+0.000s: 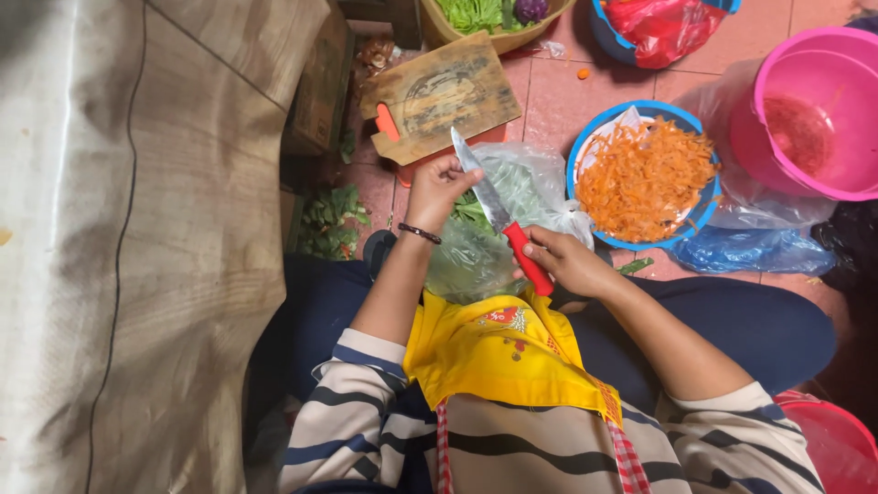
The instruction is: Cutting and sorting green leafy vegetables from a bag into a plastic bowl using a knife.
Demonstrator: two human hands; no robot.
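My right hand (569, 261) grips the red handle of a knife (498, 212) whose steel blade points up and to the left. My left hand (441, 187) is closed at the blade's upper end, fingers pinched around something small that I cannot make out. Both hands hover over a clear plastic bag of green leaves (512, 197) that rests in front of my lap. A yellow apron (508, 352) covers my lap below the hands.
A blue-rimmed bowl of shredded carrot (645, 174) sits to the right, a pink basin (814, 119) beyond it. A wooden cutting board (444, 91) lies ahead. A woven sack (137, 247) fills the left. A basket of greens (485, 16) and red bag (663, 27) stand farther back.
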